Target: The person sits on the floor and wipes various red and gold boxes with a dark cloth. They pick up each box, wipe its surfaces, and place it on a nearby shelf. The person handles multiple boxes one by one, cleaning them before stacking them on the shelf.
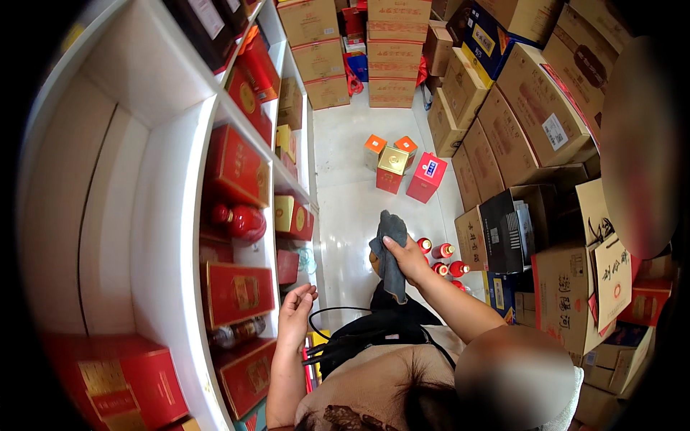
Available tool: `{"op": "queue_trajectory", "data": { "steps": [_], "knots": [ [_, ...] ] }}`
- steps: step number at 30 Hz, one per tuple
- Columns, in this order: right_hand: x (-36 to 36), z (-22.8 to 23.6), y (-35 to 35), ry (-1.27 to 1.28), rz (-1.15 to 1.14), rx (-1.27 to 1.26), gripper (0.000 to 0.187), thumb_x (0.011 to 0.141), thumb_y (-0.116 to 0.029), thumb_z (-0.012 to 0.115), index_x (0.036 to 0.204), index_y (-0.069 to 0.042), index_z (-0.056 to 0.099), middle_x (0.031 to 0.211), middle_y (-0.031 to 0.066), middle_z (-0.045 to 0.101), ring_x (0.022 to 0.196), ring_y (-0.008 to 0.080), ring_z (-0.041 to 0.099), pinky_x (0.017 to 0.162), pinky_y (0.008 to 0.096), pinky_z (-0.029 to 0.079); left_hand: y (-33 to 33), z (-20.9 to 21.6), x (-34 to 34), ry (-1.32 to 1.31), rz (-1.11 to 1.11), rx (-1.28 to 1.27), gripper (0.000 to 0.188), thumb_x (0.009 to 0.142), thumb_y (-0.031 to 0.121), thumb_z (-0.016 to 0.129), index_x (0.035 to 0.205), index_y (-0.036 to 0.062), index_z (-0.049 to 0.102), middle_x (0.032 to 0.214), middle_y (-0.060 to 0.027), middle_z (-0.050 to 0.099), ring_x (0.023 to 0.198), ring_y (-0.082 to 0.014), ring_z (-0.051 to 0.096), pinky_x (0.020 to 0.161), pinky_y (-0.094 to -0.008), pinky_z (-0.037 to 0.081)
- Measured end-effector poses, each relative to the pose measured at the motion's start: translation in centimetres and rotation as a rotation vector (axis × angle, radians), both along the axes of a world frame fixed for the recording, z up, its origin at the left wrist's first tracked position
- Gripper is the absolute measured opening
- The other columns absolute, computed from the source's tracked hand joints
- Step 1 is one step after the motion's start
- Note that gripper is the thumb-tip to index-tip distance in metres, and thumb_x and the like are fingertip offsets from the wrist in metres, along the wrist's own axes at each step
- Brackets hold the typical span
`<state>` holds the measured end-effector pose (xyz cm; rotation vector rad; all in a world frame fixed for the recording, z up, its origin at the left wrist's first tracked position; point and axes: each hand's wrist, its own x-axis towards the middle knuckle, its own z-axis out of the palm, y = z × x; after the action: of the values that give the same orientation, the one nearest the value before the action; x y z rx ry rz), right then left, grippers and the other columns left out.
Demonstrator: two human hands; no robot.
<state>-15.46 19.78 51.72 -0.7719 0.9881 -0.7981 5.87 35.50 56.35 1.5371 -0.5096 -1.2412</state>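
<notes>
My right hand (407,260) grips a dark grey cloth (392,266), which hangs down in front of my body over the floor. Beside the white shelf, my left hand (295,316) is raised with its fingers loosely bent and nothing visible in it. Just right of the cloth, several red bottles (443,251) stand on the floor. Farther ahead is a small group of boxes: a red box with a gold top (392,169), a pinkish-red box (427,177) and two orange-topped boxes (374,144).
A white shelf unit (205,136) lines the left side, holding red gift boxes (239,293) and a round red bottle (241,221). Stacked cardboard cartons (503,133) fill the right side, with an opened black box (507,233) among them. More cartons (394,61) stand at the far end.
</notes>
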Motion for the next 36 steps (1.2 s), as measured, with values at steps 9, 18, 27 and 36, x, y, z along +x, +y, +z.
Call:
{"op": "queue_trajectory", "data": {
  "steps": [9,18,27,36],
  "knots": [
    [-3.4,-4.8,-10.3,0.027,-0.098,0.112,0.026,0.088,-0.022,0.058,0.105,-0.005,0.048,0.078,0.0090,0.060,0.060,0.0181,0.059,0.052,0.0324,0.050,-13.8,-2.0,-0.9,0.049,-0.109,0.120,0.030,0.091,0.013,0.052,0.117,-0.0024,0.051,0.115,-0.0129,0.057,0.104,-0.0195,0.054,0.092,-0.0293,0.040],
    [-6.1,-10.2,-16.6,0.109,-0.335,0.188,0.023,0.088,-0.022,0.058,0.103,-0.005,0.050,0.079,0.0077,0.060,0.062,0.0180,0.060,0.052,0.0320,0.050,-26.0,-6.0,-1.6,0.015,-0.381,0.254,0.030,0.092,0.020,0.052,0.118,0.0048,0.052,0.114,-0.0073,0.058,0.104,-0.0171,0.055,0.089,-0.0283,0.040],
    [-5.7,-16.7,-25.1,0.224,-0.564,0.268,0.021,0.088,-0.020,0.058,0.100,-0.006,0.049,0.077,0.0089,0.060,0.059,0.0218,0.061,0.049,0.0338,0.050,-40.9,-14.4,-0.3,-0.035,-0.597,0.302,0.028,0.090,0.017,0.054,0.114,0.0032,0.055,0.105,-0.0059,0.061,0.094,-0.0131,0.056,0.081,-0.0252,0.041],
    [-3.4,-28.1,-33.7,0.270,-0.555,0.331,0.025,0.086,-0.024,0.060,0.100,-0.005,0.052,0.077,0.0107,0.061,0.059,0.0195,0.060,0.051,0.0324,0.049,-51.1,-31.4,-0.4,-0.269,-0.691,0.368,0.030,0.086,0.019,0.058,0.108,-0.0013,0.057,0.096,-0.0107,0.063,0.089,-0.0171,0.059,0.081,-0.0279,0.045]
  ]
}}
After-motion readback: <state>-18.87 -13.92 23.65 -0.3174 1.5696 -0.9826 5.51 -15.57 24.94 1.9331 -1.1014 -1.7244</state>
